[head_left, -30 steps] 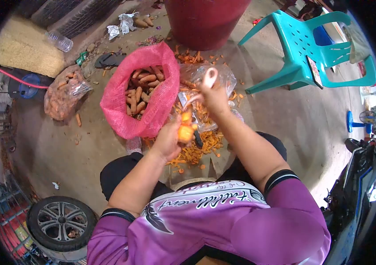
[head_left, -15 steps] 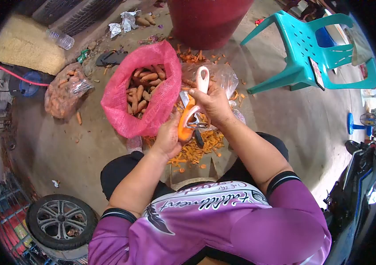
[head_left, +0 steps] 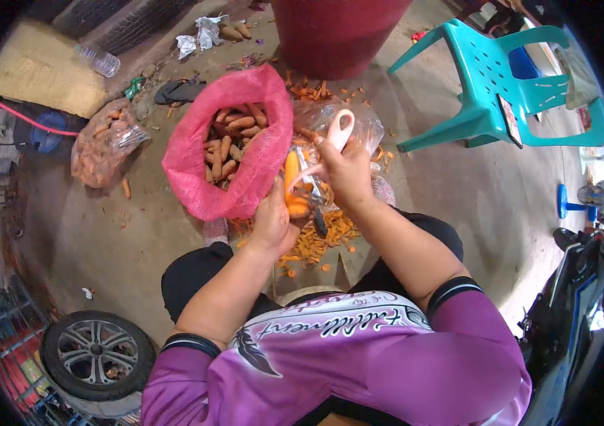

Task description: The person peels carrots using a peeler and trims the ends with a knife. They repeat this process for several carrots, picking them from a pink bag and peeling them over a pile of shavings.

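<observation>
My left hand [head_left: 273,221] is closed around the lower end of an orange carrot [head_left: 293,177], which stands nearly upright in the view. In my right hand [head_left: 347,169] is a pale pink peeler [head_left: 342,128], its looped handle sticking out above the fist and its curved head beside the carrot. Left of my hands, a pink mesh sack [head_left: 183,167] stands open with several unpeeled carrots [head_left: 242,122] inside. Orange peelings [head_left: 316,245] lie below and around my hands, and a clear plastic bag [head_left: 362,122] lies behind them.
A dark red tub [head_left: 337,35] stands at the top. To the right are a green plastic chair [head_left: 476,78] and a motorcycle [head_left: 572,298]. At left lie a clear bag of carrots [head_left: 103,145] and a wheel [head_left: 100,348]. A dark slipper [head_left: 178,91] is behind the sack.
My right hand and the peeler have moved slightly right, and the peeler has turned. The carrot is now more upright, and my left hand has shifted a little.
</observation>
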A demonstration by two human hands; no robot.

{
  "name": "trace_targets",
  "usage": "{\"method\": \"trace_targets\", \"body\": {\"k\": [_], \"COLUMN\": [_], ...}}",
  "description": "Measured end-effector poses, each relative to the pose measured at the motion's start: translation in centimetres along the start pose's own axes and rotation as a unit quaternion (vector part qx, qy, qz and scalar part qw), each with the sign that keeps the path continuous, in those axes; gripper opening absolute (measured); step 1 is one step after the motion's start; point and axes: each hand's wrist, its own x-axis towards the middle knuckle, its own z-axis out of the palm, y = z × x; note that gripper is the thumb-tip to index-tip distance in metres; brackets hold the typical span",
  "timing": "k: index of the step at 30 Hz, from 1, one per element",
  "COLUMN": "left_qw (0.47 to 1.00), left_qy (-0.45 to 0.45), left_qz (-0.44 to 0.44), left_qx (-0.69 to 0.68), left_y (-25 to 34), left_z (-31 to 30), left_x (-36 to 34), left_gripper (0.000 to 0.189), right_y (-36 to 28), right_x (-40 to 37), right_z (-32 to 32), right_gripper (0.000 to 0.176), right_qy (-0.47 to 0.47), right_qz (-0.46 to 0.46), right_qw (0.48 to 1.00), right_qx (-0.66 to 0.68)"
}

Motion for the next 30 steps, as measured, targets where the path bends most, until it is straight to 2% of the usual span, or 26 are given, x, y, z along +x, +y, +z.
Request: {"method": "trace_targets", "body": {"k": [2, 3, 6, 9, 12, 13, 16, 18, 19, 20, 22, 23, 25, 26, 27, 28, 30], "left_qw": [0.999, 0.998, 0.993, 0.991, 0.989, 0.987, 0.986, 0.993, 0.995, 0.996, 0.996, 0.994, 0.987, 0.99, 0.992, 0.993, 0.994], "left_qy": [0.023, 0.043, 0.084, 0.091, 0.061, 0.047, 0.079, 0.081, 0.08, 0.077, 0.07, 0.083, 0.108, 0.089, 0.07, 0.051, 0.04], "left_qz": [0.026, 0.041, 0.077, 0.097, 0.097, 0.094, 0.104, 0.069, 0.052, 0.053, 0.057, 0.077, 0.114, 0.098, 0.082, 0.064, 0.009], "left_qx": [-0.033, -0.028, -0.014, 0.031, 0.094, 0.118, 0.107, 0.052, 0.024, 0.012, -0.012, 0.007, 0.044, 0.055, 0.067, 0.081, 0.099], "left_y": [-0.9, -1.2, -2.2, -2.5, -2.4, -2.1, -2.0, -1.3, -1.1, -0.9, -0.8, -1.1, -2.1, -2.0, -1.7, -1.4, -0.5], "left_z": [-0.5, -0.5, -1.0, -2.0, -1.2, -0.8, -1.7, -1.4, -1.1, -0.8, -0.2, -0.5, -1.5, -1.3, -1.0, -0.9, -1.7], "left_x": [0.6, 0.7, 1.3, 1.9, 0.7, 0.2, 1.0, 0.8, 0.6, 0.4, 0.2, 0.5, 1.2, 1.0, 0.6, 0.4, 0.2], "left_gripper": [0.047, 0.047, 0.045, 0.043, 0.041, 0.041, 0.04, 0.04, 0.04, 0.04, 0.04, 0.041, 0.042, 0.042, 0.042, 0.043, 0.043], "right_y": [1.8, 1.7, 2.9, 3.6, 2.6, 2.4, 1.6, 0.7, 0.4, 0.6, 3.1, 3.5, 2.8, 2.3, 2.5, 2.6, 1.1], "right_x": [-0.2, -0.3, 1.1, 1.7, 4.8, 5.1, 4.5, 2.2, 1.4, 0.5, 0.5, 0.6, 1.5, 2.4, 3.9, 5.1, 4.8], "right_z": [0.1, 0.2, -0.5, 0.0, -2.5, -2.5, -2.0, -0.7, -0.3, 0.4, 0.1, 0.3, -0.5, -1.0, -1.9, -3.1, -2.7], "right_gripper": [0.017, 0.019, 0.018, 0.018, 0.018, 0.018, 0.019, 0.02, 0.021, 0.021, 0.022, 0.021, 0.021, 0.021, 0.021, 0.021, 0.019], "right_qy": [-0.002, -0.007, 0.015, 0.004, 0.098, 0.096, 0.07, 0.014, 0.004, 0.0, 0.001, 0.011, 0.049, 0.068, 0.1, 0.096, 0.024], "right_qz": [-0.05, -0.023, -0.017, -0.036, -0.073, -0.052, 0.001, 0.049, 0.07, 0.068, -0.034, -0.028, -0.042, -0.05, -0.067, -0.013, 0.027], "right_qw": [0.998, 1.0, 0.992, 0.999, 0.979, 0.988, 0.997, 0.997, 0.997, 0.997, 0.992, 0.997, 0.985, 0.975, 0.982, 0.995, 0.998], "right_qx": [-0.024, 0.008, -0.125, 0.022, -0.164, -0.113, 0.016, 0.052, 0.012, 0.046, -0.118, -0.069, -0.162, -0.207, -0.149, -0.033, 0.043]}}
